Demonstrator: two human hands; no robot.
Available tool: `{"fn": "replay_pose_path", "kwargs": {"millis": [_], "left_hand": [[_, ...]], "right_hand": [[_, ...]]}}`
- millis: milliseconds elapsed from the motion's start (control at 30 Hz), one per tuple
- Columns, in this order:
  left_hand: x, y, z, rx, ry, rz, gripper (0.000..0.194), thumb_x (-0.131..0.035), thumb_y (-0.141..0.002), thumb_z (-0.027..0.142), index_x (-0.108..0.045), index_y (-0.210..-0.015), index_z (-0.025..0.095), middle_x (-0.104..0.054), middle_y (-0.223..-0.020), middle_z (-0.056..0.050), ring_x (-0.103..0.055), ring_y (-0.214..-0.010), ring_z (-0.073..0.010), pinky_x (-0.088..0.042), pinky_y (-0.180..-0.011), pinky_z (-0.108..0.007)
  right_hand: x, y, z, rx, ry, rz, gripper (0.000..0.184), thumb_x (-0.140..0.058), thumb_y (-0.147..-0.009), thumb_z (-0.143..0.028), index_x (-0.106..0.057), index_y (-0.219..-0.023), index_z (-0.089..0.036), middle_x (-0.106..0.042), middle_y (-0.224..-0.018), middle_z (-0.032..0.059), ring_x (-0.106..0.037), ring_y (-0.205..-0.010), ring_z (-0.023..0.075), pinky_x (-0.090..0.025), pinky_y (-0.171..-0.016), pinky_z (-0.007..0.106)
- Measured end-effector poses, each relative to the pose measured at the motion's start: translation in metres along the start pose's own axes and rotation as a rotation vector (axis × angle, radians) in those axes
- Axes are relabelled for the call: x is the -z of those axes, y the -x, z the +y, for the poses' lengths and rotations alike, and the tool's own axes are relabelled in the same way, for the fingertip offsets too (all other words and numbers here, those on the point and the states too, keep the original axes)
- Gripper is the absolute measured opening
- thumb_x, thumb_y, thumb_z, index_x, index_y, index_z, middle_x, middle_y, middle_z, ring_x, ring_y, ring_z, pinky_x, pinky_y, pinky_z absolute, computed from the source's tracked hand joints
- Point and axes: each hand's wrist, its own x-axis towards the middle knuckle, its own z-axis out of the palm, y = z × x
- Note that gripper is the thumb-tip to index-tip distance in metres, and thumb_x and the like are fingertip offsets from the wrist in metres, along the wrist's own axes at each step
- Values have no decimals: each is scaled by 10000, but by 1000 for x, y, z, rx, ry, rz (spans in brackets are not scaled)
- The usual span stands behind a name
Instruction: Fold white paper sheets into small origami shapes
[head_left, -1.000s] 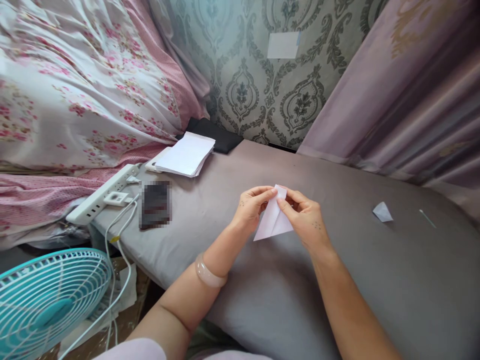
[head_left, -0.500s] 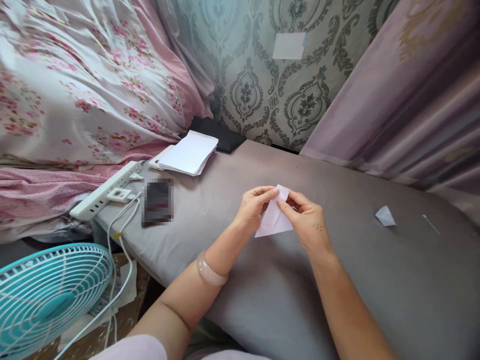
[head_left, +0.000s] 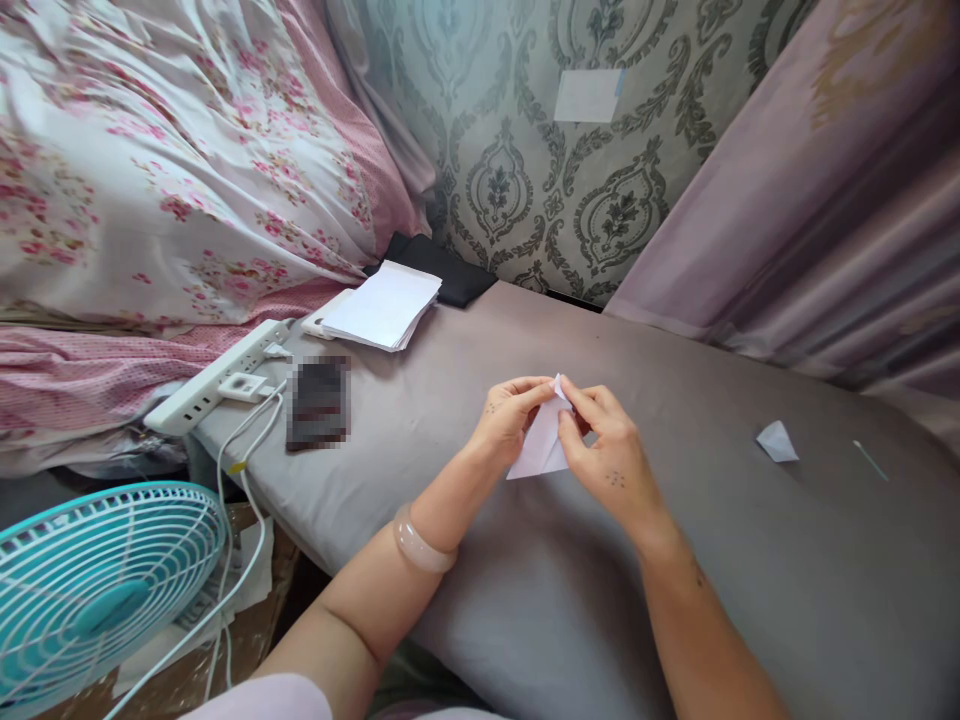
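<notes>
A partly folded sheet of white paper (head_left: 537,450) is held in the air above the grey-covered surface, its wide end pointing down toward me. My left hand (head_left: 510,415) pinches its left side near the narrow top. My right hand (head_left: 604,430) grips the right side, with thumb and forefinger on the tip, which is bent over there. Fingers behind the paper are hidden. Farther right, a small folded paper piece (head_left: 778,441) lies on the surface, beside a thin pale stick (head_left: 870,460).
Left of my hands, a stack of white paper (head_left: 384,305) lies by a black flat item (head_left: 450,272). A dark pixelated object (head_left: 318,402) is near a white power strip (head_left: 214,378) with cables. A turquoise fan (head_left: 112,600) stands at lower left, beside the grey surface (head_left: 480,330).
My right hand has moved its thumb and forefinger up to the paper's top, where the flat end is now bent into a narrow tip. The view has shifted slightly.
</notes>
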Motion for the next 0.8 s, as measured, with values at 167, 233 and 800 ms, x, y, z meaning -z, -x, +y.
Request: {"fn": "replay_pose_path", "kwargs": {"millis": [167,233,800], "left_hand": [[2,-1,-1,1,-26,-37,272,-834,-565,274,-708,-740,109,-659,-675,-36,-575,-604,-104,-418,-624,-252],[3,-1,-1,5,-41,-47,266,-827,-581,279,-713,-749,107,-661,-684,-41,-575,-618,-106,-417,-631,-252],[10,-5,-3,74,-90,-139,334,-839,-585,336,-729,-817,123,-696,-755,-67,-620,-652,-141,-466,-653,-286]], "right_hand": [[3,3,-3,87,265,-50,464,-394,-901,-192,-504,-1352,-187,-563,-935,85,-563,-838,197,-490,-731,333],[4,3,-5,113,383,-77,471,-382,-903,-183,-486,-1361,-167,-565,-935,96,-553,-862,216,-488,-722,343],[11,0,-4,-133,79,-45,393,-401,-902,-279,-638,-1204,-196,-652,-974,104,-610,-866,225,-510,-754,374]]}}
